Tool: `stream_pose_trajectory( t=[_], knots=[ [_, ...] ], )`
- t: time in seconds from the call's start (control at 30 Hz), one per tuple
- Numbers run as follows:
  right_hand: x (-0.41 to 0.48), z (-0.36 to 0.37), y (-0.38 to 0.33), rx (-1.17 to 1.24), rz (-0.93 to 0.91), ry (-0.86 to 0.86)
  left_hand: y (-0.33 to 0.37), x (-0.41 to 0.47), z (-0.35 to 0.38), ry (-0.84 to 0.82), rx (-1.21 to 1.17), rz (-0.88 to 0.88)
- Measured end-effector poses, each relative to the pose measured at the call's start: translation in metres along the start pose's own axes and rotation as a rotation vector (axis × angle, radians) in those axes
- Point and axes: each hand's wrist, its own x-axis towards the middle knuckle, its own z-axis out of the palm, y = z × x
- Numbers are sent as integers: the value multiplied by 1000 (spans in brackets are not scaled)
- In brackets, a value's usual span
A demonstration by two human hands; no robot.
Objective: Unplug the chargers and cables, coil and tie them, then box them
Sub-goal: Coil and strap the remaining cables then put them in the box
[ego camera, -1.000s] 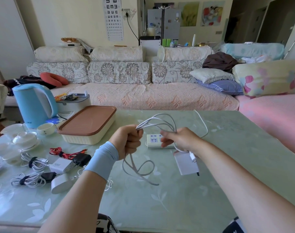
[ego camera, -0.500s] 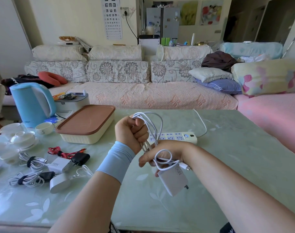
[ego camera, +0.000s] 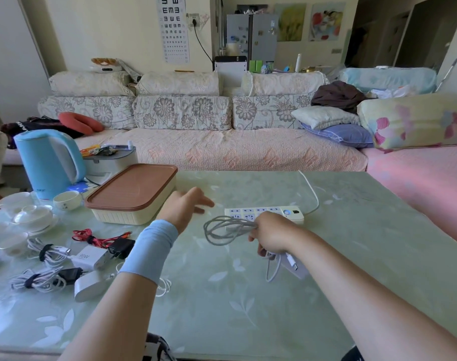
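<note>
One green table [ego camera: 378, 230] before floral sofa [ego camera: 183, 113]

Bright, even daylight fills the room. The glossy pale-green glass tabletop [ego camera: 352, 256] shows a whitish sheen at lower left and only soft, faint shadows. The pale looped cable [ego camera: 235, 226] and outstretched left hand [ego camera: 187, 207] are motion-blurred. Wide-angle distortion bends the frame edges.

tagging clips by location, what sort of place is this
Most likely a home living room: a long sofa with pillows, and a kettle on the table.
</note>
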Motion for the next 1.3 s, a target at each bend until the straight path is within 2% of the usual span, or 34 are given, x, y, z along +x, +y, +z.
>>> stream_pose_trajectory(
  t=[0.03, 0.07, 0.13, 0.2, 0.27, 0.37, 0.47, 0.53, 0.6, 0.67, 0.8, 0.93, 1.07, 1.23, 1.3],
  knots=[
    [0, 0, -2, -28, 9, 15, 4, -2, 2, 51, 82, 101],
    [0, 0, -4, -60, -2, 31, 13, -6, 7, 30, 99, 192],
    [-5, -1, -13, -158, -67, 85, 24, -11, 24, -177, 226, 303],
    [-6, -1, -18, -258, -139, 140, 25, -15, 42, -406, 471, 246],
    [-7, -3, -18, -342, -158, 201, 19, -13, 45, -533, 599, 123],
    [-11, -4, -15, -205, -129, 206, 14, -11, 37, -551, 785, 84],
    [-17, -4, -20, -121, -131, 192, 12, -8, 35, -595, 854, 4],
    [-17, -5, -22, -119, -137, 200, 11, -8, 34, -627, 791, -44],
    [-14, -6, -21, -51, -147, 157, 11, -8, 30, -654, 613, -90],
    [-13, -10, -17, 42, -147, 29, 8, -10, 24, -663, 485, -72],
    [-14, -13, -7, 54, -126, -263, 0, -12, 16, -702, 351, -61],
    [-11, -11, 1, 497, -253, -481, -4, -7, 12, -597, 273, 30],
    [-8, -11, -5, 817, -377, -466, -9, 0, 7, -471, 20, 87],
    [-15, -18, -8, 808, -454, -507, -13, 3, 6, -477, -185, 43],
    [-16, -20, -11, 777, -422, -408, -14, 2, 6, -532, -220, 33]
  ],
)
